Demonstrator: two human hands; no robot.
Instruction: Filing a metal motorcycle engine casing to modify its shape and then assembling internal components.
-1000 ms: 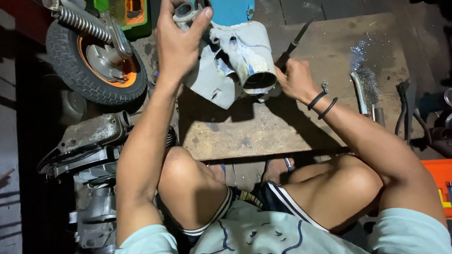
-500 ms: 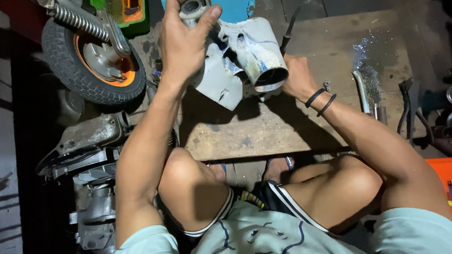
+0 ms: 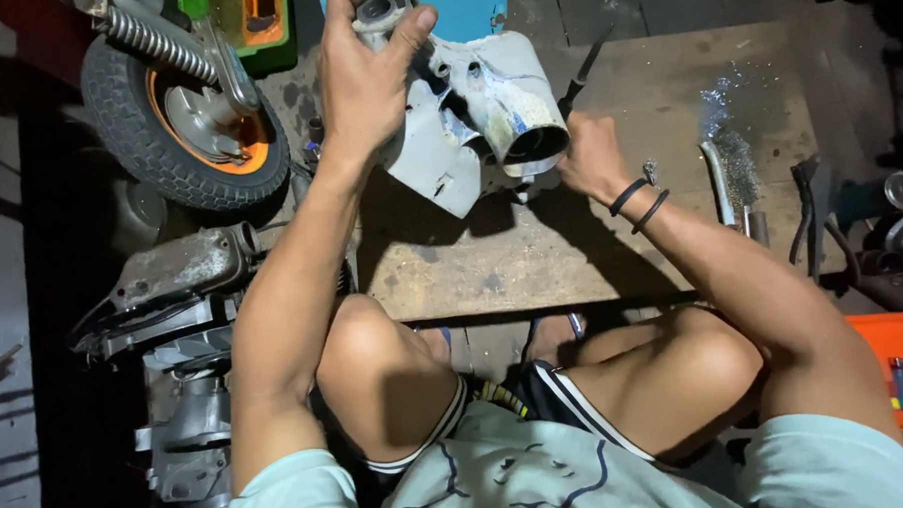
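On board [image 3: 532, 271], far edge | left hand [image 3: 363, 77] fingers wrapped over casing [image 3: 477, 118] top tube, propping it tilted, steady | right hand [image 3: 590, 159] fist closed on dark tool [image 3: 582, 74], tip by casing's open mouth | wheel [image 3: 182, 123] far left.

floor [image 3: 3, 300]: dark concrete | wooden board [image 3: 572, 260]: worn, lit from above

Pale blue shirt [image 3: 579, 480], striped dark shorts [image 3: 567, 405], two black wristbands [image 3: 640, 202].

Left hand [image 3: 365, 77] raised, fingers curled in grip; right hand [image 3: 590, 159] fisted, wrist banded.
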